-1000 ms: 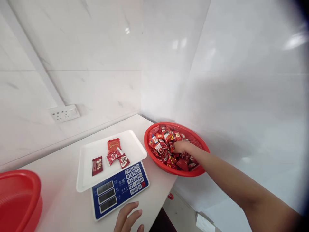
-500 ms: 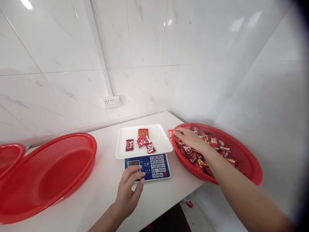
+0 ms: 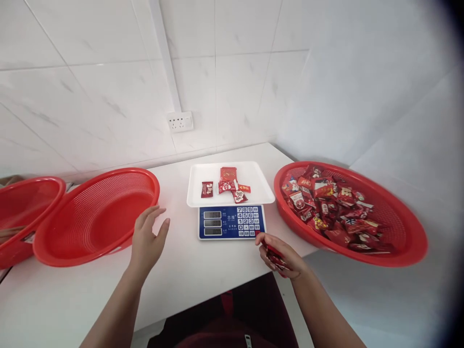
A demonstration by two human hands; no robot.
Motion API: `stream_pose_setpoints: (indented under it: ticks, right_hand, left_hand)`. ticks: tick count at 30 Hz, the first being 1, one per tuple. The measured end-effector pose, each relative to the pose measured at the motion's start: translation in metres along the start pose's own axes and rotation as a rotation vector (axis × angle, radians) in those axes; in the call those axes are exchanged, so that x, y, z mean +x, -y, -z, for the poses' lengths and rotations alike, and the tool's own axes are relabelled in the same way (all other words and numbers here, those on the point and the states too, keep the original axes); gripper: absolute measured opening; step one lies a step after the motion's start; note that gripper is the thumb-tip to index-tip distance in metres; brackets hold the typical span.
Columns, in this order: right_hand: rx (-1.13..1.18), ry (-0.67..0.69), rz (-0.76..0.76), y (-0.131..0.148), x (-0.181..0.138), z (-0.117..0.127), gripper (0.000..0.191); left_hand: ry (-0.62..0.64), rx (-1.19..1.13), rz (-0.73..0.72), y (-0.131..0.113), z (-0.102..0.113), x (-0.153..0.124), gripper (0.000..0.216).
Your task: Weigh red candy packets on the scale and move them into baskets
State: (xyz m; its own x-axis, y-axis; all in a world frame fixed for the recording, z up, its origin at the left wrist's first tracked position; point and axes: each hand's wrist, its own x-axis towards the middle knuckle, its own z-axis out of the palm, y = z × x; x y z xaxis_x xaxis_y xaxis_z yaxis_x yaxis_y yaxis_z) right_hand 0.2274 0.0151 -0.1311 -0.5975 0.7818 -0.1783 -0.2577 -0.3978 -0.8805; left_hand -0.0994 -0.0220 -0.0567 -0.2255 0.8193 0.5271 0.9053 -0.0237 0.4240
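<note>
l hand (image 3: 148, 238) spread nr mid basket (image 3: 99, 212); r hand (image 3: 284, 253) clamped on red pkts (image 3: 276, 259)

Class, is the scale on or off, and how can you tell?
The scale is on: its display windows show digits, though too small to read surely.

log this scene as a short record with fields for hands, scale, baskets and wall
left hand: open, holding nothing; overlaps the middle basket in view, contact unclear
right hand: closed around red packets, count unclear, in front of the scale's right end
scale: blue-faced, on the white table
tray: white, atop the scale, bearing several small packets
right basket: red, holding a packet pile
left basket: red, cut off by frame
wall: socket behind the scale
</note>
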Motion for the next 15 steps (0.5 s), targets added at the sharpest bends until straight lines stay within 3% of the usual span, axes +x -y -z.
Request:
stream_pose_setpoints:
  ticks: [3, 8, 15]
  right_hand:
    - [0.128, 0.078, -0.021, -0.021, 0.003, 0.010, 0.028]
    - [0.302, 0.184, -0.034, -0.030, 0.007, 0.022, 0.024]
    - [0.381, 0.245, -0.071, -0.032, 0.010, 0.026, 0.023]
  left_hand:
    - [0.068, 0.180, -0.033, 0.010, 0.005, 0.006, 0.034]
    - [0.090, 0.458, -0.009, 0.029, 0.011, 0.008, 0.039]
    - [0.182, 0.550, 0.000, 0.036, 0.009, 0.011, 0.041]
